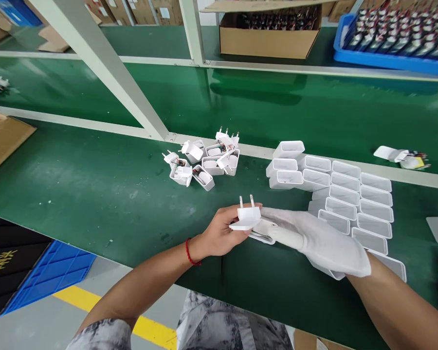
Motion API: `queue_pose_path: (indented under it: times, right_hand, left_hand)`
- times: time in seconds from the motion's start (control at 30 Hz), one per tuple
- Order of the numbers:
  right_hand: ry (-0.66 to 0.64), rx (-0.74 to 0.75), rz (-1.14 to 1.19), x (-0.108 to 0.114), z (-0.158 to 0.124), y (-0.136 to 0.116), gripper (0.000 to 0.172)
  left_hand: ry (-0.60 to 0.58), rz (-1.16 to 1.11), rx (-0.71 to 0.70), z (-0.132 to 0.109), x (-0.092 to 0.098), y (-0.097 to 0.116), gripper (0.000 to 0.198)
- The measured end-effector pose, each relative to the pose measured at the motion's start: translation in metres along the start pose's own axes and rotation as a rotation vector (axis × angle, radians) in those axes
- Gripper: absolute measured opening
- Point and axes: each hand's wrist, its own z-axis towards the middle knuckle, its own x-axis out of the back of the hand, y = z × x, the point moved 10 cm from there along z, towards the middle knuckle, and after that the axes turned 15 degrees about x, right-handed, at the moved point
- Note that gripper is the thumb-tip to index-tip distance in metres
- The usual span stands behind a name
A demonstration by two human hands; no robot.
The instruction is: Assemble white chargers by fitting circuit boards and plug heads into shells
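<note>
The bare left hand (219, 232) is curled in a grasp on a white plastic plug cap (248, 217) whose two metal pins point far. Just right of it, the right hand (310, 238), in a white fabric glove, bends its fingers over a white rectangular plastic casing (263, 238); whether they grip it, I cannot tell. Both parts are above the near side of the green tabletop (95, 194), with open-topped white casings (339, 208) grouped right.
</note>
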Motion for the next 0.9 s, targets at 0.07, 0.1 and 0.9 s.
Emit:
queue_pose_path:
  times: [0.07,0.1,0.9]
  right_hand:
    - [0.029,-0.001,-0.010,-0.001,0.001,0.002,0.057]
    - [0.042,0.007,-0.019,-0.001,0.001,0.003,0.057]
    - [0.400,0.293,-0.579,0.033,-0.012,-0.026,0.030]
  left_hand:
    - [0.009,-0.005,0.005,0.000,0.000,0.001,0.041]
    - [0.011,-0.006,0.004,0.001,0.000,0.002,0.040]
    - [-0.113,-0.326,0.349,0.005,-0.008,-0.030,0.069]
